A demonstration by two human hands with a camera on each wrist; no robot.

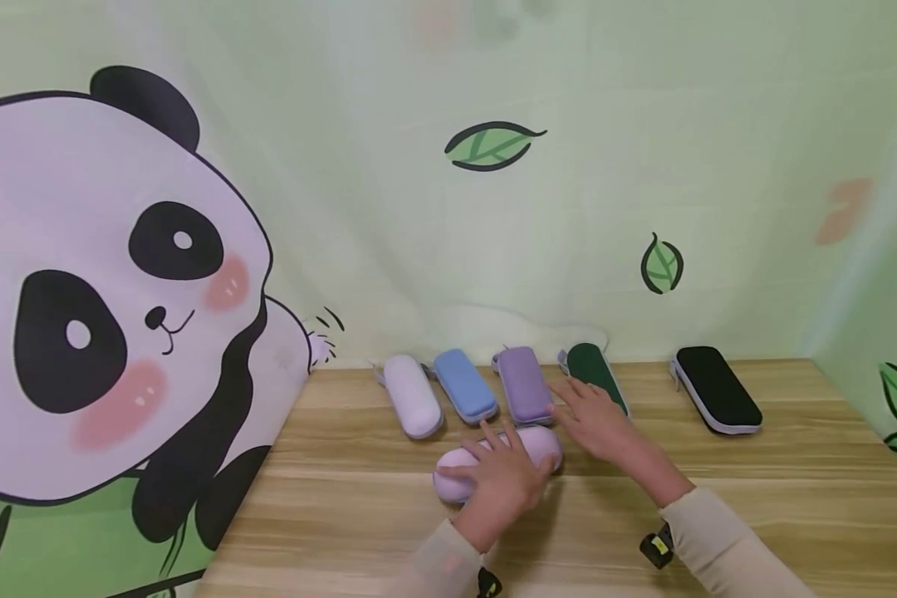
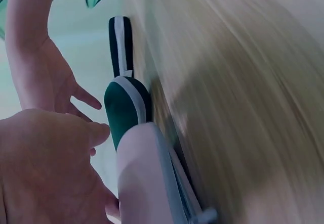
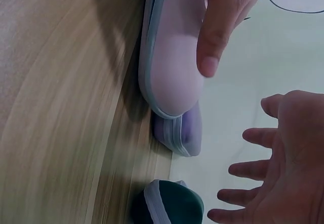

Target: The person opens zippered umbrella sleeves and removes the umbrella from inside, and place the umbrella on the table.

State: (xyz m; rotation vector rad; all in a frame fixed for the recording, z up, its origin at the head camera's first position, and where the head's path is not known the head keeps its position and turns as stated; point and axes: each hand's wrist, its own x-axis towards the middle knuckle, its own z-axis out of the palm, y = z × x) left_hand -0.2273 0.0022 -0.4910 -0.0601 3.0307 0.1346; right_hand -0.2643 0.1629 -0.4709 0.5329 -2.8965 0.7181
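Note:
My left hand (image 1: 504,477) is spread over a pale pink zip case (image 1: 544,444) lying crosswise in front of the others. Its fingers are straight; whether the palm touches the case is unclear. To the right, my right hand (image 1: 590,423) hovers with fingers apart, near the purple case (image 1: 526,386) and partly covering the dark green case (image 1: 590,365). In the right wrist view nothing lies in the right hand (image 3: 298,148), and the pink case (image 3: 174,77) has its grey zip edge facing the table side.
Behind stand a white case (image 1: 413,399) and a blue case (image 1: 465,386), in a row with the purple and green ones. A black case (image 1: 718,390) lies farther right. The wooden table (image 1: 329,515) meets a panda-printed cloth (image 1: 389,208) at its back edge.

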